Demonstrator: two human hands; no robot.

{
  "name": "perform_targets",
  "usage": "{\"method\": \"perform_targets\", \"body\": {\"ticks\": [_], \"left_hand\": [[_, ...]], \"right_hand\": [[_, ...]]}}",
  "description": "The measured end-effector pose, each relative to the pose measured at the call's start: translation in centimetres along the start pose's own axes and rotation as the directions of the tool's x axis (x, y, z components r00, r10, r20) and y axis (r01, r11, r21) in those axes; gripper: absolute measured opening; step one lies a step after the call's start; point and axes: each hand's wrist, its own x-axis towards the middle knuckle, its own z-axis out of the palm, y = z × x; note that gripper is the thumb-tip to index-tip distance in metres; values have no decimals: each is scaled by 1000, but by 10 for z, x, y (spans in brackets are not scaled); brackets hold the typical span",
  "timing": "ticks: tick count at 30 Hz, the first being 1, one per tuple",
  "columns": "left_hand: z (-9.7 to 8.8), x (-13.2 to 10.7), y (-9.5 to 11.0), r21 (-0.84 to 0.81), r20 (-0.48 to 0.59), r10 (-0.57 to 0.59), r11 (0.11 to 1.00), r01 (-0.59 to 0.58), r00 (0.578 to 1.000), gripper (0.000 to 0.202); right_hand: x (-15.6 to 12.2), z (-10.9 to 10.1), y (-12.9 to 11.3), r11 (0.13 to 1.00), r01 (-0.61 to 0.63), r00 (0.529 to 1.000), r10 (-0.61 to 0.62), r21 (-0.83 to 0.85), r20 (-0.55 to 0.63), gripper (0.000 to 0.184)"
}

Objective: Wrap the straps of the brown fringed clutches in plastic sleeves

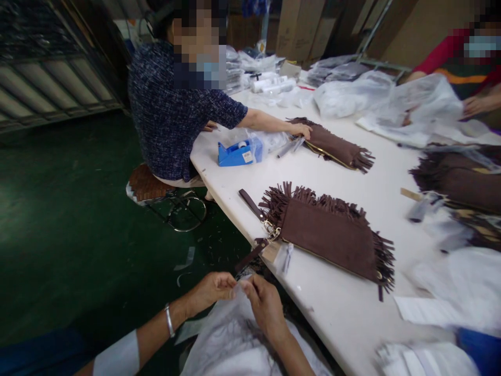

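Both of my hands are close together at the lower middle, over my lap. My left hand pinches the top edge of a thin, translucent plastic bag. Right beside it, my right hand grips the same edge between thumb and fingers. The bag hangs down from my fingers across my lap. Just beyond my hands, a dark brown fringed clutch lies flat on the white table. Its wrist strap and gold-coloured clasps point toward the table's left edge.
A co-worker sits at the far left, one hand on another brown fringed bag. A blue tape dispenser stands near the edge. More brown bags and plastic wrapping lie at the right. Another masked person handles plastic at the back.
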Motion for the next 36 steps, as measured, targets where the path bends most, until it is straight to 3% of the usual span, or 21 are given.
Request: {"method": "perform_targets", "body": {"ticks": [4,7,10,16,23,27,36], "left_hand": [[-2,7,-6,39,-112,-5,999,9,994,37],[-13,1,-7,169,-178,1,985,30,984,35],[-19,-5,-2,294,-237,33,955,40,971,29],[-26,-8,-8,323,-298,62,946,39,953,27],[-42,-8,-25,277,-367,7,955,102,930,31],[-40,-6,-23,260,-378,-8,959,114,926,29],[-33,0,-22,217,-385,13,973,77,923,30]], "right_hand": [[12,9,18,978,-125,992,122,165,30,44],[22,19,38,876,-279,954,299,393,10,43],[36,30,48,805,-317,926,378,501,-20,49],[59,42,35,821,-253,938,338,512,-78,37],[48,36,17,755,-248,949,316,607,-5,34],[47,37,13,714,-263,947,320,649,33,34],[48,39,21,761,-260,948,318,595,7,35]]}}
